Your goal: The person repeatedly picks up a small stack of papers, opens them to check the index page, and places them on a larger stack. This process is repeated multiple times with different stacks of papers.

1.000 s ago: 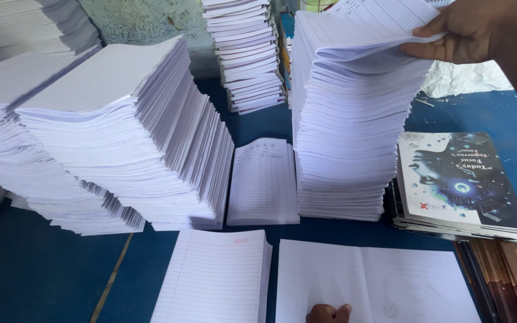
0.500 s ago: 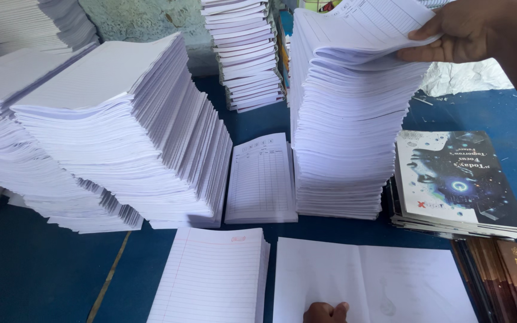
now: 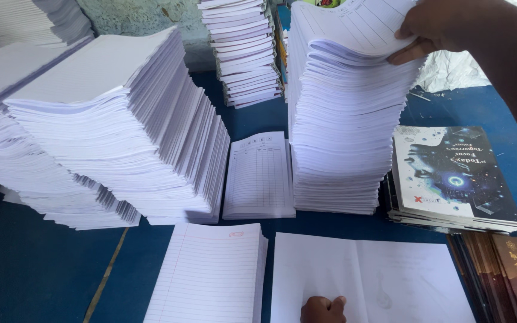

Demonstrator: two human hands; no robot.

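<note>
My right hand [image 3: 435,30] pinches the top few ruled sheets of the tall paper stack [image 3: 345,119] at the upper right, lifting their right edge. My left hand [image 3: 323,310] shows only its fingertips at the bottom edge, resting on a wide blank white sheet [image 3: 378,275] that lies flat on the blue table [image 3: 31,275]. To the left of that sheet sits a low pile of ruled pages with a red margin [image 3: 210,272].
A broad leaning stack of white sheets [image 3: 109,125] fills the left. A short pile of table-printed pages [image 3: 259,176] lies in the middle. Another stack [image 3: 240,51] stands at the back. Dark printed covers [image 3: 453,176] and brown covers [image 3: 510,275] lie at the right.
My right hand has kept hold of the top sheets and shifted slightly as the view moved closer. My left hand stays on the blank sheet.
</note>
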